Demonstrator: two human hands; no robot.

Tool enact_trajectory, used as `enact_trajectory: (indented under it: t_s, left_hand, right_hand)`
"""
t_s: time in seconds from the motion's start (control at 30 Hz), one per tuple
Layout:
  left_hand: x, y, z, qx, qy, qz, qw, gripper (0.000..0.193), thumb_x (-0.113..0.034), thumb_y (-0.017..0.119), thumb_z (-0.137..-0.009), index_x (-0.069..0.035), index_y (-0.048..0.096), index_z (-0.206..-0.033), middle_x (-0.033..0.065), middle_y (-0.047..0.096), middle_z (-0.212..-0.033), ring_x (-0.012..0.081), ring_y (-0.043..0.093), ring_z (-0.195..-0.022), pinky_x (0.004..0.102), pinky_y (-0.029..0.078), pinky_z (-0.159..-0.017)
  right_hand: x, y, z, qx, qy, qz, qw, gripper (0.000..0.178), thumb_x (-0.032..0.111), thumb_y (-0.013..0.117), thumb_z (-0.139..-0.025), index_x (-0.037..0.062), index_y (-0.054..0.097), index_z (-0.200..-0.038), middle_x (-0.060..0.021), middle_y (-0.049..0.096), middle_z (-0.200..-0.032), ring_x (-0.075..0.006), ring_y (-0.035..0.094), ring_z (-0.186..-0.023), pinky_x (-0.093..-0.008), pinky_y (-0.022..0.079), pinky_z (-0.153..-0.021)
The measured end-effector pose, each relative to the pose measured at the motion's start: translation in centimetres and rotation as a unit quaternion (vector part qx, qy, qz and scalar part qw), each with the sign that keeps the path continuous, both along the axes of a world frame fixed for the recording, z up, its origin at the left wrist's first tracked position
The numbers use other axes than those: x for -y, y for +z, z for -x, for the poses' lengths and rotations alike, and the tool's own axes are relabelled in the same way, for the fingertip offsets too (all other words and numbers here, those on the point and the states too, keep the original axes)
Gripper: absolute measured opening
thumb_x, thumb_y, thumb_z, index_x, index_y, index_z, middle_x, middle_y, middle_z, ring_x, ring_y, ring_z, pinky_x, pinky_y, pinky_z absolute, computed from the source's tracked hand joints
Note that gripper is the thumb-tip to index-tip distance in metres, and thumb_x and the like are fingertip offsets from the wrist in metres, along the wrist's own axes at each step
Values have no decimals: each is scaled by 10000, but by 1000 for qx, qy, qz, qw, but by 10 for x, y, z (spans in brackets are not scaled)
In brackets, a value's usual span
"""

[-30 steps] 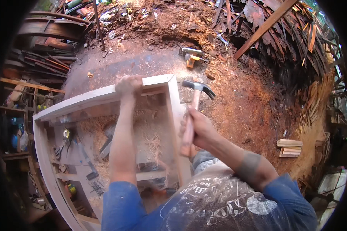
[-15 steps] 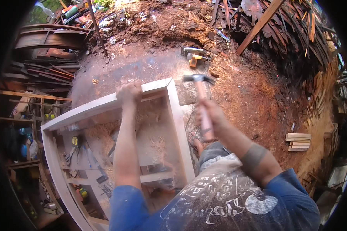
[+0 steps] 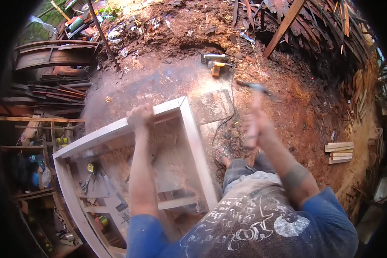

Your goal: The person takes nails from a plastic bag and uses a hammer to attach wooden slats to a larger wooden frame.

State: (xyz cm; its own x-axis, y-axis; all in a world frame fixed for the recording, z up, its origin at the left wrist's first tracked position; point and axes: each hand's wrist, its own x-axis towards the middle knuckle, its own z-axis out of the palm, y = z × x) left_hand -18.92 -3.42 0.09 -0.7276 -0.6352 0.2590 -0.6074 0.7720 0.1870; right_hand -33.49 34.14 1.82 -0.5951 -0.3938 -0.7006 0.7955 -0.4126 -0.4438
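A: Frame?
B: I see a pale wooden frame (image 3: pixel 193 142), mitred corner, standing over a sawdusty floor. My left hand (image 3: pixel 139 116) is clamped on its top rail.
A: Right?
B: My right hand (image 3: pixel 254 129) is wrapped around a hammer (image 3: pixel 256 92), raised beside the frame's right edge.
A: Room?
B: Open dirt to the right; a power tool (image 3: pixel 215 62) lies well beyond.

Power tool (image 3: pixel 215 63) on sawdust-strewn ground, stacked short boards (image 3: pixel 339 152), leaning plank (image 3: pixel 284 26), scrap timber pile (image 3: pixel 51 92)
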Motion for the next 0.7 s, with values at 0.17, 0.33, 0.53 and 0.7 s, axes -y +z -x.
enact_trajectory:
  t_s: [0.17, 0.33, 0.53, 0.7]
  left_hand:
    - [4, -13, 1, 13, 47, 12, 999, 458, -340, 442, -914, -42, 755, -764, 224, 723, -849, 417, 685, -834, 496, 479, -840]
    - [2, -3, -2, 10, 16, 12, 1000, 446, -315, 466, -911, -35, 756, -720, 203, 723, -791, 381, 691, -782, 490, 467, -835]
    - [4, -14, 1, 2, 24, 23, 999, 434, -291, 459, -915, -59, 761, -707, 188, 723, -774, 371, 694, -793, 485, 461, -847]
    - [6, -10, -9, 5, 12, 30, 999, 423, -283, 465, -915, -75, 753, -686, 170, 728, -775, 355, 696, -790, 484, 456, -835]
  right_hand:
    - [47, 52, -63, 28, -135, -115, 984, 360, 385, 551, -1039, 32, 496, -995, -70, 535, -702, -221, 560, -591, -503, 548, -619]
    - [52, -18, -20, 3, 266, -67, 962, 337, 382, 553, -1039, 48, 529, -1000, -45, 546, -686, -194, 597, -626, -483, 577, -675]
    - [-6, 16, -19, -138, -57, -64, 987, 377, 415, 519, -1061, 50, 539, -968, -42, 563, -721, -185, 607, -648, -391, 546, -585]
    - [71, 6, -51, -76, 295, -54, 951, 353, 436, 531, -1055, 88, 492, -1010, -15, 537, -675, -125, 536, -527, -305, 506, -466]
